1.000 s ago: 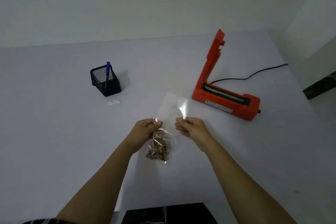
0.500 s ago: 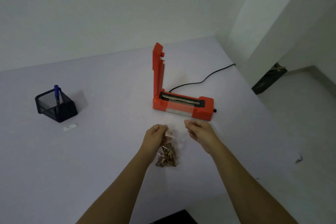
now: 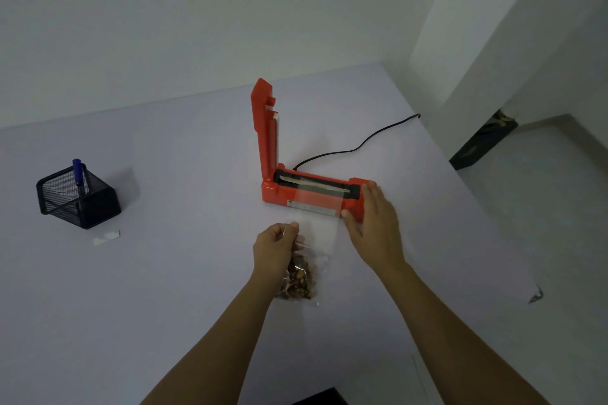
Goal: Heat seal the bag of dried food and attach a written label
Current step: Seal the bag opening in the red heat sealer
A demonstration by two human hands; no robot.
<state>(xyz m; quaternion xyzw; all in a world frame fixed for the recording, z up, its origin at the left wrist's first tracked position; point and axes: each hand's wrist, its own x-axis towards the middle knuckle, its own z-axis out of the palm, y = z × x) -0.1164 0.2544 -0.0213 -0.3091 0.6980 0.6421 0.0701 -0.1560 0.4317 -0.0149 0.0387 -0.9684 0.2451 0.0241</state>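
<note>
A clear plastic bag [image 3: 317,227] holds brown dried food [image 3: 299,281] at its near end. Its open top lies across the sealing strip of an orange heat sealer [image 3: 311,191], whose lid arm stands upright. My left hand [image 3: 274,248] pinches the bag's left edge just above the food. My right hand [image 3: 373,227] lies with straight fingers on the sealer's right end, thumb by the bag's right edge. A small white label [image 3: 107,237] lies on the table at the left, in front of a black mesh holder [image 3: 79,197] with a blue pen [image 3: 78,174].
The sealer's black power cord [image 3: 355,145] runs back right to the wall corner. The white table [image 3: 164,289] ends at the right above a lower floor. A dark object [image 3: 482,141] sits on the floor at far right.
The bag's top has been laid over the sealer's strip. My right hand let go of the bag and moved forward onto the sealer's right end. The view shifted right and closer.
</note>
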